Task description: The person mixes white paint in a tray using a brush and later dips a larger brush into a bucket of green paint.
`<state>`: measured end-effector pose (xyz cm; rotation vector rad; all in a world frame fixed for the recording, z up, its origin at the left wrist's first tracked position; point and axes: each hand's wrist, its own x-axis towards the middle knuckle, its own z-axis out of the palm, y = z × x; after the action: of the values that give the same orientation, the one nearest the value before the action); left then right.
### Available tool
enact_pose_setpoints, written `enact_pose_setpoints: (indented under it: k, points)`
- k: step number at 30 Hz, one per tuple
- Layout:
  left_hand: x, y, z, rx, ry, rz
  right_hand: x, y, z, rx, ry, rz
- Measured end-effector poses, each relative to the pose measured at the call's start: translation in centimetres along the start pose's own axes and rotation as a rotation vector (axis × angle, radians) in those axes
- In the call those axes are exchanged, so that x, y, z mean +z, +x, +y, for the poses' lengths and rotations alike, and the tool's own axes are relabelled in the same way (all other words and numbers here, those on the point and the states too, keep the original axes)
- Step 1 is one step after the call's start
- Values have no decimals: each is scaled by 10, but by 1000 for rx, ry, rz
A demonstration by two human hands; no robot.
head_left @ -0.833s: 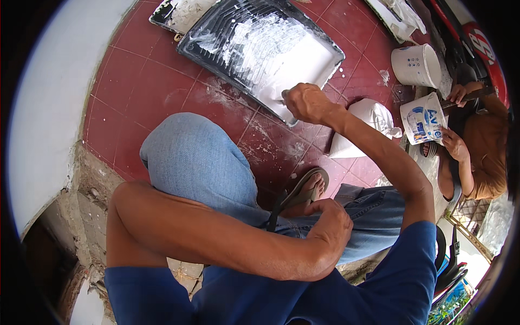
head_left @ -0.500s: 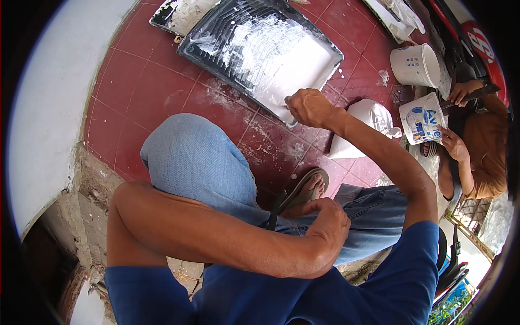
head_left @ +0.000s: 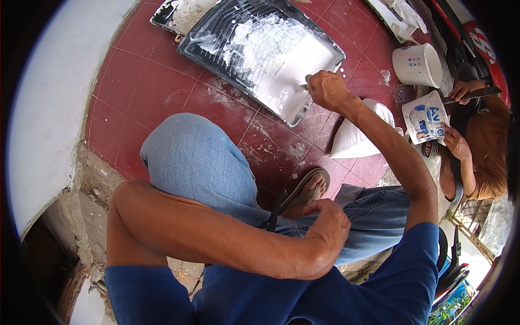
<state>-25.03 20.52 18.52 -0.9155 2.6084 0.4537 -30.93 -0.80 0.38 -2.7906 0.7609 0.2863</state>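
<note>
My right hand (head_left: 327,89) reaches out over the red tiled floor to the near corner of a black paint tray (head_left: 238,43) full of white paint. It is closed on a small thin tool (head_left: 305,86) whose tip lies in the paint. My left hand (head_left: 331,228) rests with curled fingers on my jeans (head_left: 200,168) just below my sandalled foot (head_left: 306,189), and nothing shows in it. My left forearm lies across my lap.
A white sack (head_left: 355,138) lies beside my right forearm. At the right, another person's hands hold a white bucket (head_left: 425,116) and a flat blade (head_left: 474,95). A second white bucket (head_left: 417,65) stands behind it. Another tray (head_left: 176,13) is at top left, with a white wall (head_left: 49,108) to the left.
My right hand has stretched farther forward, from short of the tray's edge to its near corner. The left hand has stayed on my jeans.
</note>
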Motion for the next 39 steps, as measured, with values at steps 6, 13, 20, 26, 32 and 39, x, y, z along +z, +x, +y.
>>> enact_pose_setpoints:
  k: [6, 13, 20, 26, 32, 39]
  points:
    - [0, 0, -2, -29, -13, -9, 14, -3, -13, -180, 77, -21]
    - [-5, -2, -8, 20, 3, 10, 12, -6, -22, -190, 52, -54]
    - [-5, -2, -9, 19, -31, -40, -8, -2, -32, -148, 124, 7]
    - [-5, -2, -7, -6, -47, -22, 16, -7, -22, -286, 201, 1]
    - [-3, -3, -6, 4, -16, 10, 5, 17, -18, -224, 166, 113]
    - [4, -2, -3, -35, -9, 47, 7, 13, -32, -294, 198, 106]
